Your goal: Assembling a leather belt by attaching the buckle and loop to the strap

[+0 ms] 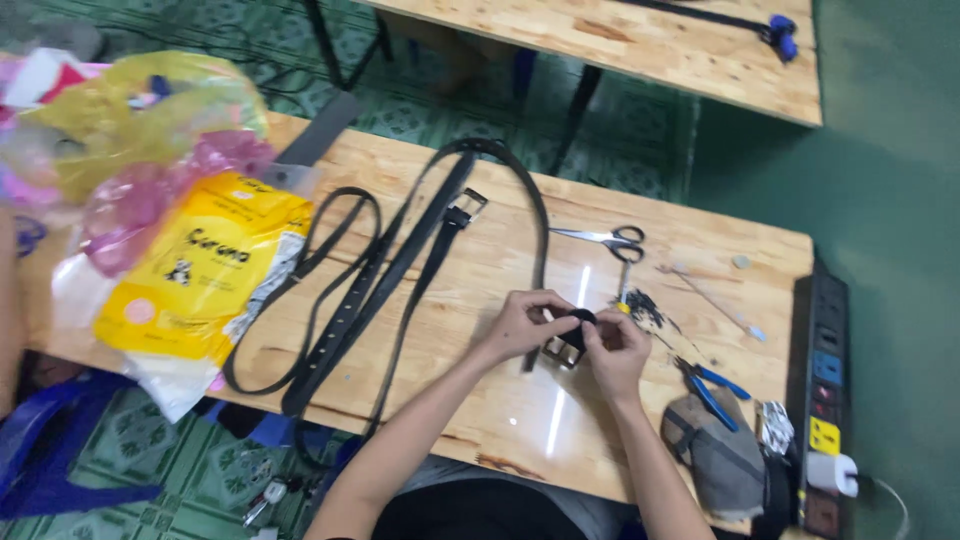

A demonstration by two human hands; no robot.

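Lying at the far left of the wooden table (480, 270), a heap of coloured plastic bags (130, 130) spills over a yellow printed packet (200, 265). Just right of it, several black belts (370, 270) loop across the boards, one with a square metal buckle (468, 206) near the middle of the table. Further right, the left hand (520, 325) curls its fingers (545, 300) together, pinching the black belt end (578, 320) from the left side. A silver buckle (565, 350) hangs at that belt end, between the two hands and just above the tabletop. The right hand (617, 350) meets it from the other side, thumb and fingertips pressed onto the same black piece; both hands touch each other there. Behind the hands lie scissors (610, 240) with black handles, and near them some dark scraps (645, 308). Right of the right hand rest blue-handled pliers (712, 388), partly on a grey pouch (720, 455). At the table's right edge runs a black power strip (825, 390) with a white plug (830, 470) in it.
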